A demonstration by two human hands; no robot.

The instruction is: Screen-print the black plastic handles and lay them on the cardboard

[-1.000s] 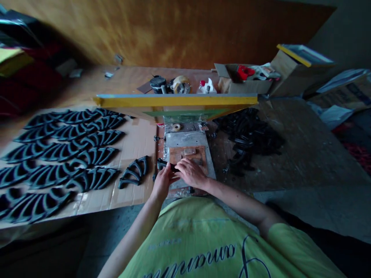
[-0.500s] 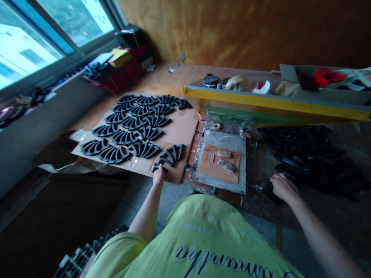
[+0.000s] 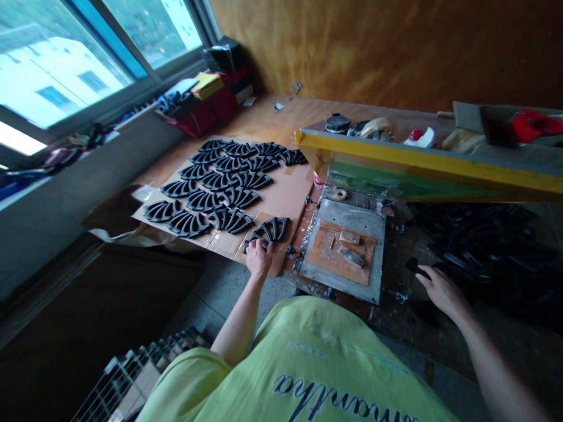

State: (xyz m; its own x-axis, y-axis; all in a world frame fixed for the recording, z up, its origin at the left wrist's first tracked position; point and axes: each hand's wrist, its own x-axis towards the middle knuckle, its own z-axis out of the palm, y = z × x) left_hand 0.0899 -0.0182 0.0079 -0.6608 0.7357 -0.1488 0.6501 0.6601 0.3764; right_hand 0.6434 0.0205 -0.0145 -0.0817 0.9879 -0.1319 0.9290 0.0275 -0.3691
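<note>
On the cardboard sheet [image 3: 290,193], several black curved pieces [image 3: 237,198] lie fanned in overlapping rows. A shorter fan of the same pieces [image 3: 278,228] lies at the near right corner. My left hand [image 3: 259,259] is closed on one black curved piece [image 3: 247,245] at the near end of that short fan; its fingers partly cover the piece. Over on the right, my right hand [image 3: 440,288] pinches the end of another black piece [image 3: 413,265], held beside a dark heap of black pieces [image 3: 475,246].
Between my hands lies a grey metal plate [image 3: 338,281] with a brown sheet and small blocks on it. Behind it, a yellow-edged screen frame [image 3: 422,157] slants over the bench. Tape rolls [image 3: 338,123] and an open carton [image 3: 470,126] stand farther back.
My left hand has brought its black piece up against the short fan. My right hand now has a black piece sticking out from its fingers beside the heap. The view has shifted slightly left.
</note>
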